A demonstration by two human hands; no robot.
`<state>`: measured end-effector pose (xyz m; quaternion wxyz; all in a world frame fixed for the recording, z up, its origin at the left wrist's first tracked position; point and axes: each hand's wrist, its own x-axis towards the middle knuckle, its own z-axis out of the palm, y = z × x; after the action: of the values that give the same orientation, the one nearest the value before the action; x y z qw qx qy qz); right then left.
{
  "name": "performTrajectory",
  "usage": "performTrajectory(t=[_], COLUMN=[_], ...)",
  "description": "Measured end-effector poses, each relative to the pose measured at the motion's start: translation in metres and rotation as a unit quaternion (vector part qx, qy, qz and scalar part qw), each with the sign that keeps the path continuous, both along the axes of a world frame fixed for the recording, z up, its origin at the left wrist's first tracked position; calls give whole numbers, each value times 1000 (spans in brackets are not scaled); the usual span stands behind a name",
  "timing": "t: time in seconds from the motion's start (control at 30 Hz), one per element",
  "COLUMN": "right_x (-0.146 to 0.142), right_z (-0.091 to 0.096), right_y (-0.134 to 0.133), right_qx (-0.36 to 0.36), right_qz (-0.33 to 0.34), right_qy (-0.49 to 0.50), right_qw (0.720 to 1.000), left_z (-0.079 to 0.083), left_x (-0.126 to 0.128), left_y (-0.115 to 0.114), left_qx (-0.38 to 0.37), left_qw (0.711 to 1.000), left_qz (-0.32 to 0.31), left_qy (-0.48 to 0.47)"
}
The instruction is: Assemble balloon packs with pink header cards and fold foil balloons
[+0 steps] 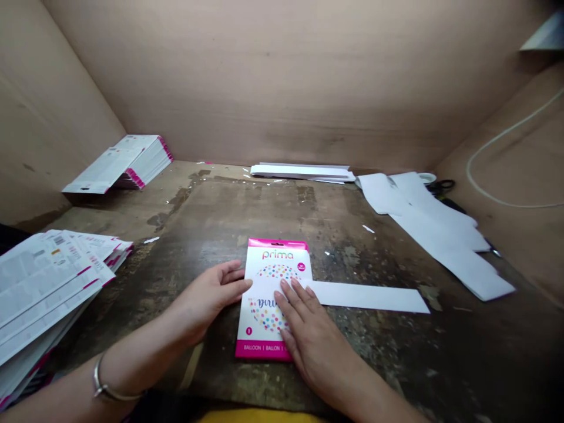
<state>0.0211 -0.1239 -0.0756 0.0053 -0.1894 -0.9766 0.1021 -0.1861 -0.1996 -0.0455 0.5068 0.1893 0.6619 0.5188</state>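
Note:
A balloon package [277, 255] with a pink header and pink footer, printed "prima" and patterned with coloured dots, lies flat on the worn wooden table [247, 211]. A long white paper strip [365, 296] crosses its middle and sticks out to the right. My left hand [209, 299] rests flat with its fingertips on the strip at the package's left side. My right hand [311, 335] presses spread fingers on the strip and the package's lower right part, hiding part of the print. Neither hand grips anything.
A large stack of printed sheets with pink edges [44, 282] sits at the left, and another stack [136, 161] leans in the back left corner. White strips [302, 172] lie at the back, more white strips [434, 229] at the right, with black-handled scissors [440, 187] beside them. Wooden panels wall the table.

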Motion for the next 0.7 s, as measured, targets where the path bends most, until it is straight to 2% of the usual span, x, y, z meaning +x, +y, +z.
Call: performTrajectory(t=[0.07,0.17,0.23,0.3,0.37,0.4,0.47,0.53,0.57,0.63,0.7], right_x=[0,1,3,6,10,12,14,14,13,11,10], right_z=[2,3,2,0,-1,-2,0,6,10,19,25], right_y=[-1,-2,-3,-3,1,5,17,29,34,38,38], right_qx=[-12,-31,-43,-62,-89,-102,-135,-204,-247,-318,-343], right_qz=[-4,-7,-8,-6,-14,-39,-152,-269,-302,-306,-287], right_qy=[2,12,32,61,101,134,218,283,300,311,312], right_qw=[1000,999,999,996,991,985,955,898,870,842,839], left_z=[4,5,2,-2,-5,-6,-8,-10,-10,-12,-12], left_x=[-1,4,13,23,31,34,39,42,44,47,50], left_y=[7,19,25,28,29,28,23,18,15,11,9], left_qx=[-26,-67,-73,-64,-34,-11,44,86,97,107,108], left_qw=[999,994,991,995,999,998,991,985,982,977,974], left_qz=[-8,-87,-105,-69,-38,-32,-30,-45,-56,-79,-89], left_qy=[-27,4,37,40,-16,-57,-121,-145,-152,-167,-177])
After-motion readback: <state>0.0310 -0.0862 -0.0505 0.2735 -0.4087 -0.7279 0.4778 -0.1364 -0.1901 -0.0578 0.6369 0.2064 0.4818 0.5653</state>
